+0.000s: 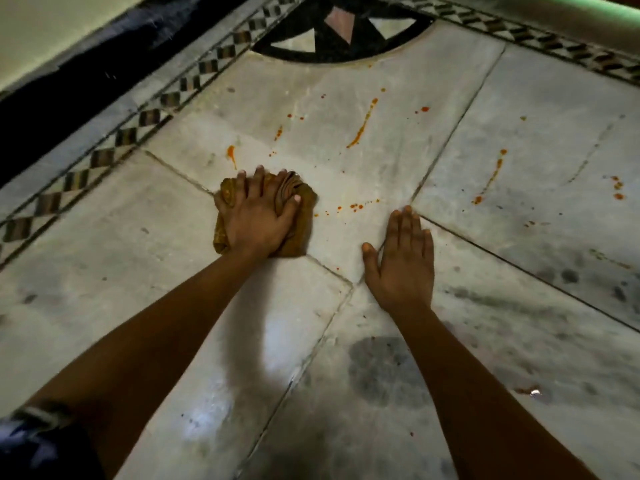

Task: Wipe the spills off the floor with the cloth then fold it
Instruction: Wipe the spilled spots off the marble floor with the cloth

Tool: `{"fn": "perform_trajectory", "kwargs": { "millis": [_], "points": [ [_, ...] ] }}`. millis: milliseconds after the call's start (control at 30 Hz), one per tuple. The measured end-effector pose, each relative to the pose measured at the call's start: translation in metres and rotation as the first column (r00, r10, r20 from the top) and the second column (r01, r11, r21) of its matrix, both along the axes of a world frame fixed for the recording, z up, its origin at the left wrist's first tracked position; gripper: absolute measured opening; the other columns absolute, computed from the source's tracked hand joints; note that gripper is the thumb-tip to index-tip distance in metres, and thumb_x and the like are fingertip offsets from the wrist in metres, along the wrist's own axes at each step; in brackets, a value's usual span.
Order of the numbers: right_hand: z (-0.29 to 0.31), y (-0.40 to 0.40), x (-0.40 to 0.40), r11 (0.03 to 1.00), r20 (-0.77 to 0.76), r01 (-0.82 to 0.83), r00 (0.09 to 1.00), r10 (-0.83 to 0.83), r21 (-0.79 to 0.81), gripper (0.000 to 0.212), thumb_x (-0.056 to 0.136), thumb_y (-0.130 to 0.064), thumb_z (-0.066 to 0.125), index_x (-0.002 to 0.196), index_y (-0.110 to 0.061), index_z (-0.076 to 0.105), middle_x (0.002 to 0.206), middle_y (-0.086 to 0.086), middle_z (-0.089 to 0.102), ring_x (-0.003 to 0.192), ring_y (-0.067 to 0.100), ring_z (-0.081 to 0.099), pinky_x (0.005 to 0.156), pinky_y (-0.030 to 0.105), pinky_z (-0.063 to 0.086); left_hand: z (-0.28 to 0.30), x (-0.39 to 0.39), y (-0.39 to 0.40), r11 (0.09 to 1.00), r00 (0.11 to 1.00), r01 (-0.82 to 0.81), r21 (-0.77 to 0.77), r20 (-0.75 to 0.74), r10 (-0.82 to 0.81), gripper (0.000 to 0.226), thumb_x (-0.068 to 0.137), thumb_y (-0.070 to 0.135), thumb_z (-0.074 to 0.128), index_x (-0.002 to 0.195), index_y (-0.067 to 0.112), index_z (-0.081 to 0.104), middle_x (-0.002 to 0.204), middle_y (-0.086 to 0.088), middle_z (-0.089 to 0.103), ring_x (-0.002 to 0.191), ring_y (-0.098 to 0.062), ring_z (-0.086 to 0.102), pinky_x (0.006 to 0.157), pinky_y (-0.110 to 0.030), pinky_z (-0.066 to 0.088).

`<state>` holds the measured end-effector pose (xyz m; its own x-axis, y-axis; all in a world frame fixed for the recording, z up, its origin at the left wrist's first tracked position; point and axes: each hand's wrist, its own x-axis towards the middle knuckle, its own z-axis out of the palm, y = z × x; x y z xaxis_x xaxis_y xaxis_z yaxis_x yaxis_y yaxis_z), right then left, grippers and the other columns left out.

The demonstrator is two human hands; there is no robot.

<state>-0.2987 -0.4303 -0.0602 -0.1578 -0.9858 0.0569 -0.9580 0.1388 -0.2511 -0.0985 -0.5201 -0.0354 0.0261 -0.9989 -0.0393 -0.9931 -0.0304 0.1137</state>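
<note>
A bunched brown-yellow cloth [300, 233] lies on the pale marble floor [138, 289]. My left hand [258, 213] presses down on it with spread fingers, the thumb curled against a fold. My right hand [403, 261] rests flat on the floor to the right, fingers straight. Orange spills dot the floor beyond the cloth: a long streak [362, 126], a drip [231, 154] just above my left fingers, small drops [353, 206] between my hands, and another streak [491, 176] at the right.
A checkered tile border [131, 133] runs diagonally at the left, with a dark strip [69, 91] beyond it. A black inlaid half-circle [341, 32] sits at the top. Dark smudges [384, 368] mark the near floor.
</note>
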Motion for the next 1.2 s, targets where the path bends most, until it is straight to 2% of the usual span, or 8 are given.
{"fn": "perform_trajectory", "kwargs": {
  "millis": [133,267,433,533,667,800,900,1200],
  "points": [
    [-0.004,-0.001,-0.002,1.0,-0.017,0.006,1.0,-0.006,0.0,0.076,0.089,-0.052,0.016,0.148,-0.004,0.018,0.155,0.017,0.016,0.144,0.028,0.013,0.115,0.036,0.0,-0.004,-0.001,-0.021,0.999,0.999,0.032,0.027,0.015,-0.032,0.061,0.094,0.058,0.025,0.148,0.031,0.021,0.159,-0.002,0.014,0.146,-0.029,0.005,0.112,-0.061,0.001],
    [-0.005,0.0,-0.002,1.0,-0.037,0.007,0.999,-0.007,-0.003,0.076,0.089,-0.053,0.015,0.148,-0.004,0.017,0.155,0.017,0.016,0.144,0.028,0.013,0.116,0.038,0.003,0.001,-0.014,-0.026,0.994,1.0,0.025,0.106,-0.017,-0.023,0.062,0.094,0.059,0.021,0.15,0.033,0.01,0.16,-0.002,0.004,0.146,-0.028,-0.002,0.112,-0.061,-0.005],
    [-0.001,0.001,0.001,1.0,-0.023,0.003,1.0,-0.003,-0.01,0.074,0.091,-0.051,0.02,0.148,-0.005,0.016,0.156,0.016,0.015,0.145,0.027,0.012,0.117,0.038,0.003,-0.002,-0.014,0.035,0.952,0.951,0.304,0.046,0.038,-0.306,0.066,0.086,0.064,0.013,0.148,0.042,0.006,0.16,0.003,0.005,0.147,-0.022,0.002,0.112,-0.056,-0.004],
    [-0.001,-0.004,0.003,0.998,0.005,0.053,0.999,-0.053,-0.016,0.073,0.091,-0.048,0.026,0.148,-0.003,0.014,0.156,0.016,0.015,0.145,0.026,0.012,0.116,0.034,0.0,-0.002,-0.012,0.008,0.966,0.966,0.253,0.057,0.04,-0.256,0.064,0.089,0.061,0.016,0.148,0.038,0.013,0.159,0.002,0.011,0.146,-0.023,0.006,0.113,-0.056,0.002],
    [-0.001,0.004,0.003,0.993,0.03,0.114,0.993,-0.113,-0.007,0.077,0.09,-0.049,0.028,0.148,-0.001,0.014,0.156,0.017,0.013,0.145,0.027,0.012,0.117,0.034,0.001,0.0,-0.036,-0.03,0.989,0.995,0.095,0.11,-0.035,-0.091,0.06,0.095,0.057,0.023,0.149,0.035,0.012,0.16,0.0,0.006,0.147,-0.026,0.0,0.112,-0.061,-0.005],
    [-0.001,0.004,0.0,0.994,0.03,0.104,0.994,-0.104,-0.019,0.072,0.091,-0.044,0.026,0.148,-0.001,0.015,0.156,0.016,0.014,0.145,0.026,0.012,0.117,0.034,0.002,-0.008,-0.052,0.021,0.976,0.976,0.216,0.025,0.006,-0.216,0.062,0.093,0.059,0.018,0.15,0.034,0.009,0.16,-0.003,0.006,0.147,-0.027,0.002,0.112,-0.06,-0.006],
    [-0.001,0.0,0.002,0.992,0.023,0.12,0.993,-0.12,-0.044,0.067,0.092,-0.038,0.026,0.147,0.0,0.02,0.155,0.018,0.018,0.144,0.028,0.015,0.117,0.035,0.005,-0.011,-0.06,0.058,0.984,0.985,0.173,-0.034,0.001,-0.173,0.068,0.088,0.059,0.01,0.149,0.032,0.016,0.159,-0.006,0.011,0.146,-0.03,0.006,0.111,-0.06,-0.006],
    [-0.001,0.011,0.001,0.978,0.021,0.209,0.978,-0.209,0.019,0.068,0.092,-0.041,0.017,0.147,0.0,0.015,0.156,0.017,0.015,0.145,0.027,0.013,0.117,0.036,0.004,-0.002,-0.089,0.005,0.983,0.987,0.157,0.098,0.003,-0.158,0.061,0.095,0.053,0.024,0.15,0.031,0.01,0.159,-0.01,0.004,0.144,-0.041,0.0,0.109,-0.067,-0.003]
  ]
}}
